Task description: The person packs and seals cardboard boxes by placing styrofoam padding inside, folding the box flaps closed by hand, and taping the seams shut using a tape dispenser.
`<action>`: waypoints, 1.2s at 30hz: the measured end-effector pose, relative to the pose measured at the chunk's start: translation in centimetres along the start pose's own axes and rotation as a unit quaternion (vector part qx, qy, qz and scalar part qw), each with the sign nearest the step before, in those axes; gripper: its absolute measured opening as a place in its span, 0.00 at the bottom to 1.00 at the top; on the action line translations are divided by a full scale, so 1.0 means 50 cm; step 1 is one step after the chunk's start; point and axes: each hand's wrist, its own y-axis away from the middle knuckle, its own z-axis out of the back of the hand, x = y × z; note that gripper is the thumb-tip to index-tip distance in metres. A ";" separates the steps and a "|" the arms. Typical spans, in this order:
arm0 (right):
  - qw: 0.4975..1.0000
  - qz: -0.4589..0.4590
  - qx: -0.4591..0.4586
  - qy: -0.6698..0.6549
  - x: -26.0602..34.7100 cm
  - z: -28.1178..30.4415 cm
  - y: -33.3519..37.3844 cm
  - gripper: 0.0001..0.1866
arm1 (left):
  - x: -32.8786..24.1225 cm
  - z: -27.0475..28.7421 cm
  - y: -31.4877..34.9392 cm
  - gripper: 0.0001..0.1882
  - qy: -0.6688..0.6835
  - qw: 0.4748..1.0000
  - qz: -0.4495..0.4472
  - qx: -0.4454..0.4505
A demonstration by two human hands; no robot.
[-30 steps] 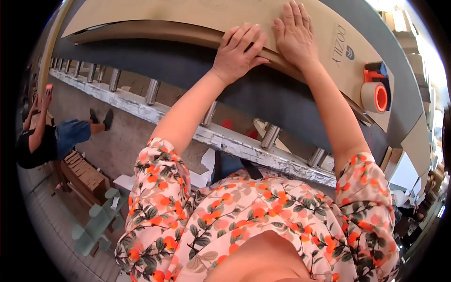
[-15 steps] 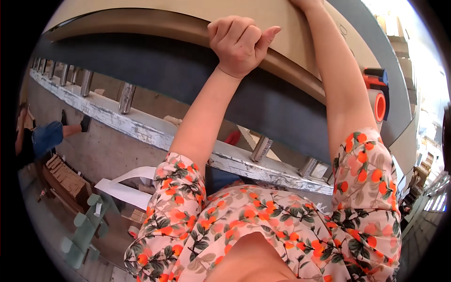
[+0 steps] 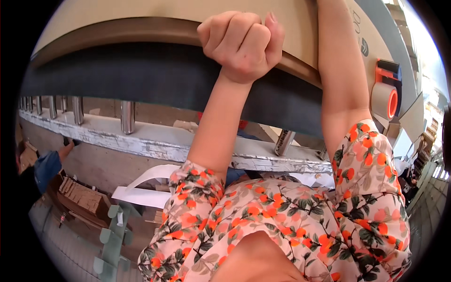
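Note:
A large brown cardboard box [image 3: 127,10] fills the top of the view, with a curved front edge and a brown strip under it. Over that edge my left hand [image 3: 244,44] is closed, knuckles up and thumb raised at the side; its fingertips are hidden against the cardboard. My right forearm [image 3: 343,56] reaches across the box on the right, and the hand lies beyond the upper border. Near this arm, a tape dispenser [image 3: 388,70] with an orange-cored roll of tape [image 3: 386,101] rests at the right side.
A dark belt-like surface [image 3: 141,68] runs below the box. In front of it is a worn white rail [image 3: 159,143] with metal rollers [image 3: 127,117]. To the lower left are a green metal stand [image 3: 112,239], stacked cardboard [image 3: 80,195], a white strip [image 3: 141,196] and another person [image 3: 47,171].
The view has shifted, and my left hand appears larger and slightly higher, still closed at the box edge. My right hand has passed out of the top of the view.

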 end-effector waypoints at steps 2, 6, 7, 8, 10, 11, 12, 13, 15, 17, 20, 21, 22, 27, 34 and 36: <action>1.000 0.002 -0.011 -0.007 0.005 0.009 -0.002 0.29 | 0.008 -0.005 -0.009 0.17 0.005 1.000 -0.003 0.003; 0.998 0.012 -0.031 -0.053 -0.014 0.002 0.003 0.29 | -0.009 0.037 -0.036 0.15 0.019 0.988 -0.027 0.154; 0.998 0.015 -0.035 -0.042 -0.038 -0.010 0.003 0.29 | -0.015 0.049 -0.047 0.15 0.030 0.987 -0.036 0.153; 0.999 0.016 -0.039 -0.031 -0.060 -0.015 -0.003 0.28 | -0.021 0.065 -0.059 0.19 0.016 0.958 -0.082 0.274; 0.999 0.007 -0.028 -0.037 -0.056 -0.005 -0.001 0.29 | -0.017 0.081 -0.081 0.35 -0.035 0.877 -0.183 0.443; 0.999 0.005 -0.012 -0.035 -0.056 -0.002 0.001 0.29 | -0.014 0.071 -0.079 0.35 -0.029 0.874 -0.191 0.446; 0.999 0.000 -0.016 -0.032 -0.045 0.003 0.002 0.29 | -0.005 0.059 -0.080 0.33 0.008 0.866 -0.212 0.453; 0.999 -0.002 -0.024 -0.040 -0.040 -0.003 0.000 0.29 | 0.002 0.052 -0.078 0.32 0.046 0.856 -0.232 0.461; 0.998 0.009 -0.048 -0.029 -0.031 -0.009 0.000 0.29 | 0.009 0.054 -0.070 0.31 0.048 0.861 -0.247 0.442; 0.999 -0.006 -0.026 -0.032 -0.021 0.006 0.006 0.28 | 0.014 0.050 -0.066 0.31 0.025 0.873 -0.259 0.412; 0.986 0.099 -0.102 -0.085 -0.068 -0.020 -0.001 0.26 | 0.009 0.038 -0.061 0.31 0.028 0.876 -0.272 0.396; 0.985 0.101 -0.105 -0.087 -0.075 -0.008 0.024 0.26 | 0.015 0.043 -0.060 0.31 0.024 0.877 -0.275 0.395; 0.976 0.148 -0.084 -0.134 -0.081 0.021 0.067 0.27 | 0.020 0.045 -0.059 0.31 0.029 0.875 -0.269 0.401; 0.934 0.320 0.037 -0.157 -0.161 0.049 0.307 0.33 | 0.023 0.015 -0.011 0.31 0.023 0.889 -0.261 0.375; 0.953 0.302 0.019 -0.026 -0.190 -0.012 0.311 0.31 | 0.062 0.088 0.049 0.20 0.078 0.932 -0.151 0.320; 0.952 0.305 0.013 -0.017 -0.187 -0.028 0.311 0.30 | 0.113 0.088 0.045 0.22 -0.024 0.938 -0.135 0.319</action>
